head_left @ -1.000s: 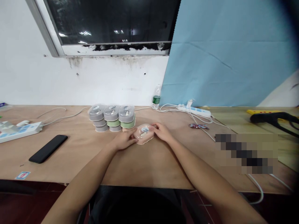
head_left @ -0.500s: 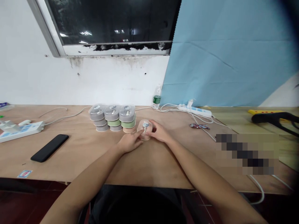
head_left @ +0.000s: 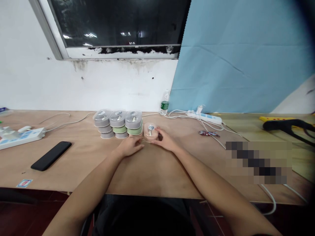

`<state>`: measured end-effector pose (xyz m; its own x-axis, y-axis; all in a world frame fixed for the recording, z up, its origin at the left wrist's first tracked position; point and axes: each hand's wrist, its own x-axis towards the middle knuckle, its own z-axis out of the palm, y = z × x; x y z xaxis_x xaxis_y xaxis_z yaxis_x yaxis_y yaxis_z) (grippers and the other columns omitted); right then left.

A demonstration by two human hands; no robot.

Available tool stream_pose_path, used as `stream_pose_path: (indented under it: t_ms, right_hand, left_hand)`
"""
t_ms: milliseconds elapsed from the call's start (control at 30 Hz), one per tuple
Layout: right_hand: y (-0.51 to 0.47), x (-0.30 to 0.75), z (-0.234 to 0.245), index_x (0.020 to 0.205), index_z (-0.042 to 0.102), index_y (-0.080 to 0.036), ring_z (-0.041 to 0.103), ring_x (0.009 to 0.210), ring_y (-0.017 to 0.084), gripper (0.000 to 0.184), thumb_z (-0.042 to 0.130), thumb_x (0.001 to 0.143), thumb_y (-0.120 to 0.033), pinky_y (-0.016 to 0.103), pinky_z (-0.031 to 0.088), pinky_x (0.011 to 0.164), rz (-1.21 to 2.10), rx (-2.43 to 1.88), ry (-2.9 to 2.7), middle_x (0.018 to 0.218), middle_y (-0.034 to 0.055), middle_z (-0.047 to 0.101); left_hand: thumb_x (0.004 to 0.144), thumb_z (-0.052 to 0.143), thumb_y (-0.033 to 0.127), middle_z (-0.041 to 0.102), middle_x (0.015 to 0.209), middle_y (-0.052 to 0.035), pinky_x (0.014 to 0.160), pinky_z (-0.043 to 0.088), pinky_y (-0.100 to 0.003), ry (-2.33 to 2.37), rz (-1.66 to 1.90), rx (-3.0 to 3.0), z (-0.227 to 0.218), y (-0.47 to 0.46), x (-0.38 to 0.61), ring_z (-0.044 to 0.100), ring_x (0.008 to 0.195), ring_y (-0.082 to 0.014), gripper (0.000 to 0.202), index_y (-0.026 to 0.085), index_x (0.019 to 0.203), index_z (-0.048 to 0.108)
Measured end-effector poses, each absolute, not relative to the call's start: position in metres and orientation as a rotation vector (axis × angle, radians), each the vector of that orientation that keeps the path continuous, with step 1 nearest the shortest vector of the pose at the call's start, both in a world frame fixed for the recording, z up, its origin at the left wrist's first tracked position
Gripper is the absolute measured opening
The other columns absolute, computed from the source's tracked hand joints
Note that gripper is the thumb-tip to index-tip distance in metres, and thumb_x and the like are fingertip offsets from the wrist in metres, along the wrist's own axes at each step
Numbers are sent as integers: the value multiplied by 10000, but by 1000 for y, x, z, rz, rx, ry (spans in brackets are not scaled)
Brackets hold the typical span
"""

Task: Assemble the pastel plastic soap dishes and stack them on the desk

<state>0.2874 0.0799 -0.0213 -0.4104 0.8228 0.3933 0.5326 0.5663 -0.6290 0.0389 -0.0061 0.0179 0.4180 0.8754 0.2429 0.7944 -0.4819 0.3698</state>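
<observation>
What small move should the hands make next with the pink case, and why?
Probably let go and draw back: the pink case already sits beside the stacked cases, with the right hand touching it and the left hand just short of it.

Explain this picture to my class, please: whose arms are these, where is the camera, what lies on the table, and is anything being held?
There is no machine here. The camera sits on a person's head and looks forward and down, so the two bare arms reaching in from the bottom edge are the wearer's own.

The left hand rests on the wooden table, just in front of a stack of small lidded cases, grey and green, piled in three columns. The right hand touches a pink case with a clear lid, set against the stack's right end. Whether the fingers grip it or only rest on it is unclear.

Also on the table: a black phone at left, a white power strip beyond it, another power strip with white cables at right, and a small bottle by the wall.
</observation>
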Motion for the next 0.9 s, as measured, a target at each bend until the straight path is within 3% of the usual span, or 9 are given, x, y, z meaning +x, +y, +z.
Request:
stream_pose_path:
  t_ms: [67,200,367,600,900]
  right_hand:
    - [82,287,-26,1376,437,-238,347,1372,281,772,740,692,-429,462,308,1123,523,-1048,-2143,1502,103,343]
    - [86,288,-31,1415,379,-215,307,1394,260,741,678,754,-365,449,268,1144,519,-1026,-2153,1516,113,313]
    - [86,289,-31,1475,247,-226,371,1357,267,854,680,754,-371,462,299,1126,570,-1057,-2143,1490,105,364]
    - [82,294,-23,1473,261,-233,441,1301,305,899,727,721,-395,485,344,1092,636,-1069,-2189,1432,107,449]
    - [82,297,-20,1480,248,-204,495,1253,312,891,699,744,-423,488,364,1077,626,-1122,-2230,1405,117,483]
  left_hand:
    - [862,542,404,684,1010,-36,721,461,-285,1457,605,2444,17,-5,38,624,883,-203,395,233,1218,562]
    - [849,552,412,675,1009,-44,723,454,-285,1472,588,2426,16,-5,38,615,878,-202,401,221,1202,556]
    - [853,535,454,660,1005,-54,780,460,-321,1452,517,2491,17,-6,38,605,896,-215,378,213,1142,576]
    - [844,547,492,567,1250,-101,877,464,-347,1431,479,2488,16,-9,38,573,1058,-251,523,206,1281,515]
    - [852,526,515,554,1273,-113,899,467,-372,1440,434,2492,15,-9,38,574,1077,-267,565,198,1318,492]
